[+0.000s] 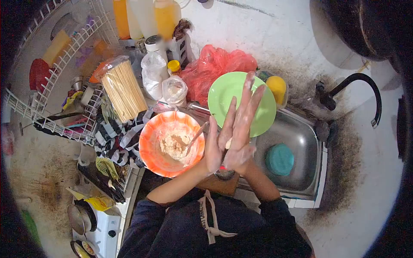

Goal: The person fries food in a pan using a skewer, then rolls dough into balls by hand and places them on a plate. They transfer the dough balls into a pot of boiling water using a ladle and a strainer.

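Note:
My left hand (217, 144) and my right hand (241, 133) are raised together in front of me, palms facing, fingers stretched out and dusted with white flour. A small pale lump (228, 143) sits between the two palms. Behind the fingers lies a green plate (219, 92), partly covered by them. Left of my hands stands an orange bowl (148, 148) with a crumbly pale mixture (174, 146) and a spoon (198, 133) leaning in it.
A steel sink (303, 167) holding a teal round object (279, 159) is at the right, under a black faucet (355, 77). Skewers (124, 92), a red plastic bag (200, 71) and white bags (153, 75) stand behind. A stove (101, 230) is at the lower left.

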